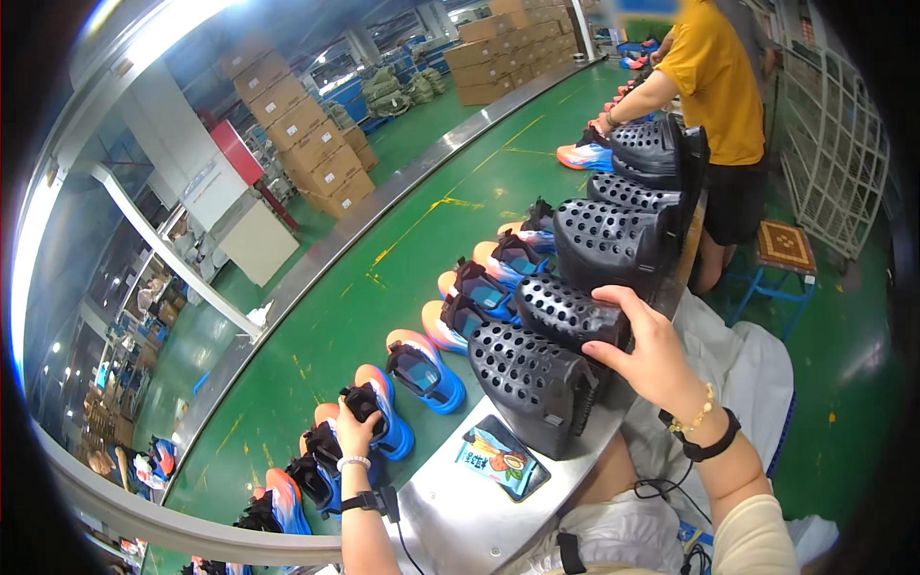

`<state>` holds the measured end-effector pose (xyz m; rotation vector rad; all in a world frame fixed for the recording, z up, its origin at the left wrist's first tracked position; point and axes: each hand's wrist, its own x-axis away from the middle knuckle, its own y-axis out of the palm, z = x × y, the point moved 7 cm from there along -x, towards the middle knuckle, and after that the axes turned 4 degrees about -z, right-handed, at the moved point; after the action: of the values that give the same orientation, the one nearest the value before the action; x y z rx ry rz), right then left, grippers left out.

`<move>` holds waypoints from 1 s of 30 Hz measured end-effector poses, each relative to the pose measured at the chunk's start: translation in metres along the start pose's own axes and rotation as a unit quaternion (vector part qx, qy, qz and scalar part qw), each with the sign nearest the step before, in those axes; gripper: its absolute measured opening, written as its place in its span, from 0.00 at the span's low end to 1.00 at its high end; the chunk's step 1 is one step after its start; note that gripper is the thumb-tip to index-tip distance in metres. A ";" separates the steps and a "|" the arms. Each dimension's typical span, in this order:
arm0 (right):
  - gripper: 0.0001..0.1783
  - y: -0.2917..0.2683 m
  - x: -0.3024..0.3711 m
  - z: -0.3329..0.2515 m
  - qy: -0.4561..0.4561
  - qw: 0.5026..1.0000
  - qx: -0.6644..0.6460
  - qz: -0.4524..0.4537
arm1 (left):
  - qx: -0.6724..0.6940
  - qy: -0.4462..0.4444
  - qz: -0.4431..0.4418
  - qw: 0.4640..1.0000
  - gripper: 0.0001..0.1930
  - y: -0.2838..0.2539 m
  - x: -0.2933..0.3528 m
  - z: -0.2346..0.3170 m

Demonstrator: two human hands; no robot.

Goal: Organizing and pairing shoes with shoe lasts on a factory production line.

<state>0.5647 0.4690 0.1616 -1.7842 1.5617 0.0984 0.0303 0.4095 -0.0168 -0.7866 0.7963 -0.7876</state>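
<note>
My left hand [355,436] grips a blue and orange sneaker [393,436] at its black collar, over the left part of the green belt. Other sneakers [426,372] of the same kind stand in a row along the belt's near side. My right hand [652,350] reaches around the near end of a black perforated shoe-shaped shell [561,311], with thumb and fingers on either side of it. Right beside it, a larger black perforated shell [522,379] stands on the metal ledge [450,508]. Several more such shells [609,235] line the ledge farther off.
A flat dark-edged rectangle with a colourful picture [503,458] lies on the ledge. A person in a yellow top [719,86] handles sneakers farther along. A stool [786,249] and a wire rack [834,144] stand to the right. Stacked cartons [307,134] rise beyond the belt.
</note>
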 end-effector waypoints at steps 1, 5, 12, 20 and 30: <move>0.31 -0.003 0.000 -0.001 -0.012 1.000 0.003 0.007 | 0.003 -0.003 0.002 1.000 0.44 0.000 0.000 0.001; 0.35 -0.003 0.000 0.002 0.019 0.999 0.038 -0.010 | -0.068 -0.037 0.021 0.997 0.44 -0.001 0.003 -0.003; 0.36 0.000 -0.002 0.005 0.057 0.995 0.055 -0.064 | 0.225 -0.048 -0.142 0.963 0.53 0.007 -0.009 -0.061; 0.34 0.000 0.006 0.009 0.052 0.994 0.085 -0.046 | -0.040 -0.106 0.008 0.994 0.28 0.010 0.000 -0.046; 0.33 -0.035 0.001 -0.014 0.008 0.999 0.032 0.037 | 0.066 0.103 0.265 0.956 0.12 -0.076 0.035 0.097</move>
<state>0.5898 0.4593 0.1882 -1.6829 1.6246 0.0678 0.1052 0.3733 0.0807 -0.3424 1.0717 -0.4339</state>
